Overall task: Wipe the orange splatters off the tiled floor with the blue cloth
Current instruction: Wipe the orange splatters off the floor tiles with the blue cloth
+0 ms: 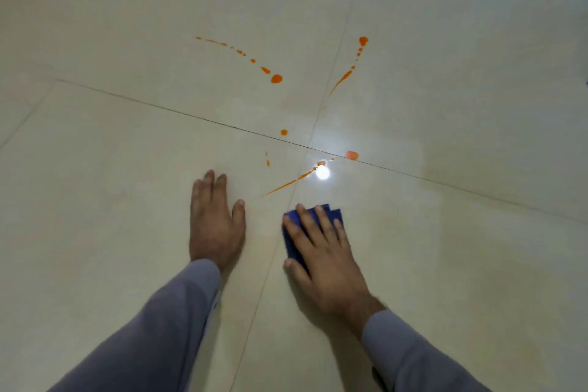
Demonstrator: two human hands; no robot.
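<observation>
Orange splatters mark the pale tiled floor (127,232): a dotted trail ending in a blob (276,78) at upper middle, a streak with drops (345,75) to its right, a small dot (283,132), a patch (352,155) on the grout line, and a thin streak (286,184) closest to my hands. My right hand (321,251) lies flat with straight fingers on a folded blue cloth (334,215), pressing it to the floor just below the nearest streak. My left hand (216,223) rests flat on the bare tile to the left, fingers straight.
Dark grout lines cross near the middle of the floor (313,147). A bright lamp reflection (322,172) glares on the tile beside the nearest streak. A tiny blue speck (586,83) shows at the right edge. Grey sleeves cover both forearms.
</observation>
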